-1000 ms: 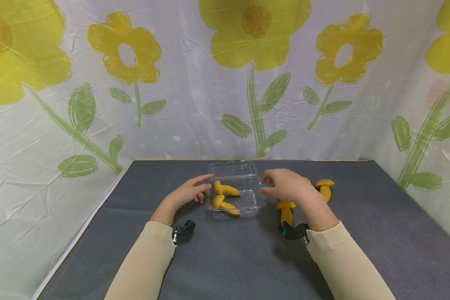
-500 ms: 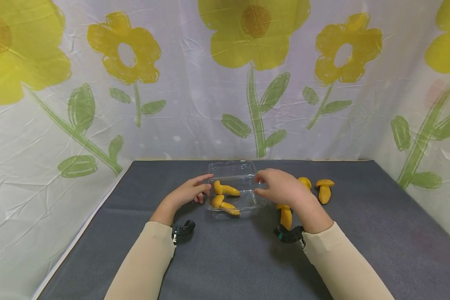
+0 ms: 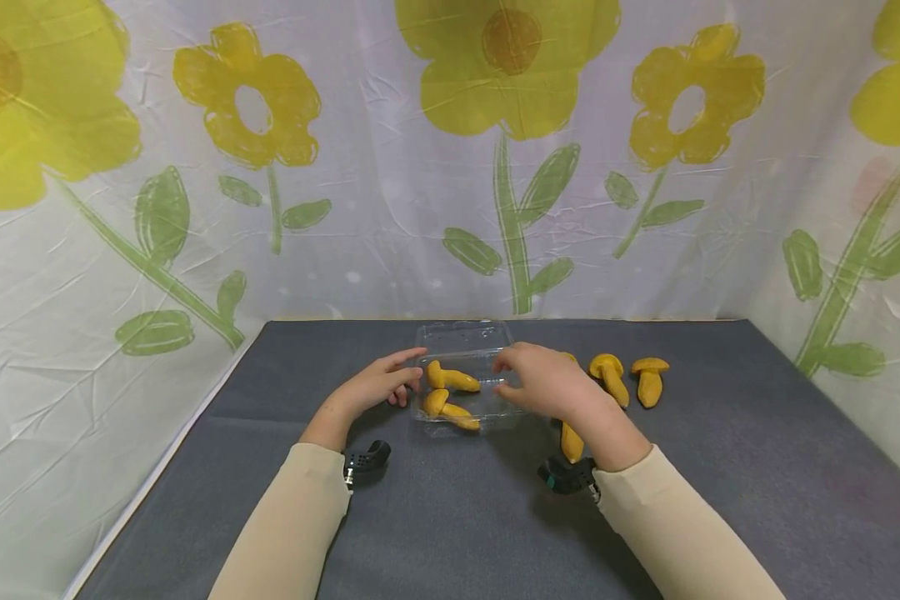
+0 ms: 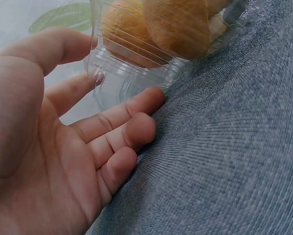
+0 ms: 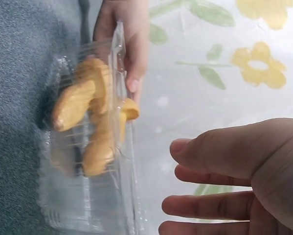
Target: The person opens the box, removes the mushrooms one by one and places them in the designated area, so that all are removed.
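A clear plastic clamshell box (image 3: 495,415) sits on the table with its lid raised at the back. Inside lie a yellow mushroom (image 3: 453,379) and a second yellow mushroom (image 3: 450,410), side by side at the left. My left hand (image 3: 378,385) stays at the box's left end, thumb and index fingertips right at its wall in the left wrist view, other fingers loosely bent. Over the box's right end hovers my right hand (image 3: 547,379). Its thumb and fingers (image 5: 210,205) are apart and nothing is between them in the right wrist view.
Right of my right hand lie a yellow mushroom (image 3: 610,379) and another mushroom (image 3: 649,382). A third mushroom (image 3: 572,442) is partly hidden under my right wrist, and a yellow edge shows behind the hand. A flowered curtain (image 3: 390,208) borders the dark table (image 3: 450,517).
My right hand has moved left from beside the box to over its right end, uncovering more of the mushrooms behind it. My left hand has kept its place.
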`<state>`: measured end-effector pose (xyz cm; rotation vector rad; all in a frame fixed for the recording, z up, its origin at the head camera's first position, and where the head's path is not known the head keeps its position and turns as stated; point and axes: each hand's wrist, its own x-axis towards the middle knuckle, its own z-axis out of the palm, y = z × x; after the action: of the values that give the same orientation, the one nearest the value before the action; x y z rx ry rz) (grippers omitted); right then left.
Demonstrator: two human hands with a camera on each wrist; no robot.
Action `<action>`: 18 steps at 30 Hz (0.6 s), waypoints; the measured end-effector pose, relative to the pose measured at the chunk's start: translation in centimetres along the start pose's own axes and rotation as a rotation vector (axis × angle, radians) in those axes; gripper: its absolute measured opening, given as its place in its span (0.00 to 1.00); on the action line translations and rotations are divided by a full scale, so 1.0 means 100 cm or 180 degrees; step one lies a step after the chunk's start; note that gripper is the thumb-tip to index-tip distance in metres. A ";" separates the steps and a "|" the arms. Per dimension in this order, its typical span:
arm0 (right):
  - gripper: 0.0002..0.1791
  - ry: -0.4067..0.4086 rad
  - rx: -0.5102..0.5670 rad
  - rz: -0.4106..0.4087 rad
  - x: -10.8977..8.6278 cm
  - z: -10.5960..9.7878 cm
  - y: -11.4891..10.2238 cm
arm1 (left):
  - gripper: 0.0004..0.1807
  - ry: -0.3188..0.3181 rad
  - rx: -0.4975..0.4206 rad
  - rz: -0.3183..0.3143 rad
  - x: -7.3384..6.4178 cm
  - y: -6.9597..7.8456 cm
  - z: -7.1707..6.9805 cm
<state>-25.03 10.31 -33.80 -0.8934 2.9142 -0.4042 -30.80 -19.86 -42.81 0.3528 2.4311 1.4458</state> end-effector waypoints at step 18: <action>0.13 0.0054 -0.0040 -0.0227 0.007 0.016 -0.004 | 0.32 -0.0004 -0.0013 0.0012 0.001 -0.001 0.000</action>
<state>-25.20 9.20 -35.20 -1.0029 2.9101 -0.4006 -30.87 -19.90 -42.85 0.3576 2.4275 1.4515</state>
